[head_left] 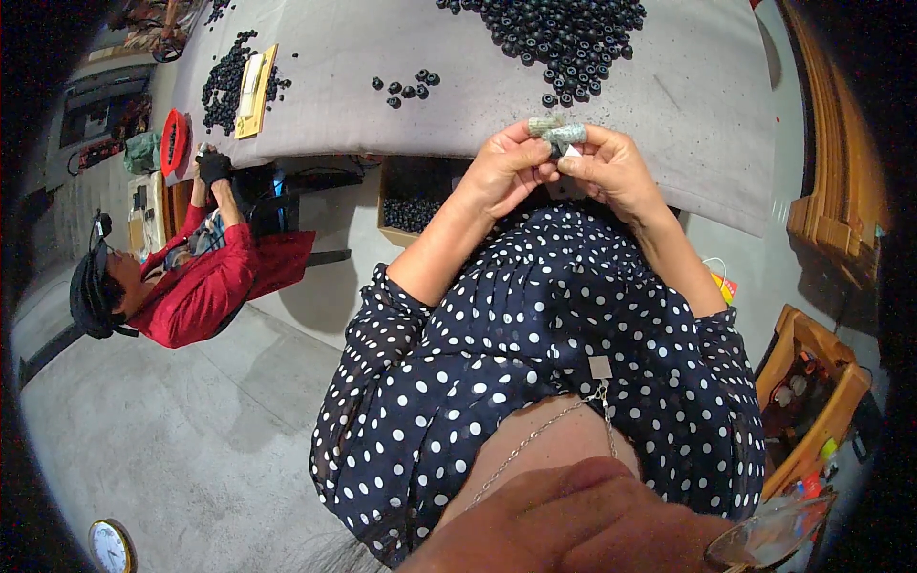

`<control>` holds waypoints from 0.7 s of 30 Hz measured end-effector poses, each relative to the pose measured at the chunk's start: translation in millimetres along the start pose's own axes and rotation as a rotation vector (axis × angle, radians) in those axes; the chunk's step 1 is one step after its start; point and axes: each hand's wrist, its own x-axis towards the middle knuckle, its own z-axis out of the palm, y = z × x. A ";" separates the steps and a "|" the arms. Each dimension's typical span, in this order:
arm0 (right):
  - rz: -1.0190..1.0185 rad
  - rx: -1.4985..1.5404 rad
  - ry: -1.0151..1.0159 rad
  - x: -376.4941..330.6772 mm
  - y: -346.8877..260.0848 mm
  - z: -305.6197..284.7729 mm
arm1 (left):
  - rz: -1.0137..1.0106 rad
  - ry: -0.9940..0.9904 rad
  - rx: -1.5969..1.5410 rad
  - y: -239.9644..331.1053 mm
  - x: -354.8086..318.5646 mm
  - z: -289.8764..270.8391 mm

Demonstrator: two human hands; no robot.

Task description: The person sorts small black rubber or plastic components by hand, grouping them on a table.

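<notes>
Just off the table's near edge, my left hand (508,170) and my right hand (613,174) meet with their fingertips pinched together. Between them is a small black part (558,150), mostly covered by the fingers. A small white bit shows beside it at the right thumb; its kind is too small to tell. Pale green wraps cover the index fingers of both hands. Beyond my hands, a large heap of small black ring-shaped parts (564,43) lies on the grey-covered table (334,57). Several loose black parts (409,92) sit left of that heap.
Left on the table are a pile of smaller black pieces (222,91) and a yellow board (250,95). An open box (401,235) of black parts stands below the table edge. A co-worker in red (205,286) sits left, near a red bowl (174,141). A wooden crate (812,401) stands right.
</notes>
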 end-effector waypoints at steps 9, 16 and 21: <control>-0.010 0.020 0.031 1.3 2.6 4.5 | 0.023 -0.019 0.025 -1.4 -7.5 2.0; 0.035 0.075 0.022 -0.4 -1.2 5.7 | 0.030 -0.045 0.017 -0.2 -10.7 5.0; 0.015 0.043 0.031 1.2 -0.4 5.7 | 0.028 -0.067 -0.078 -5.3 -8.2 -0.5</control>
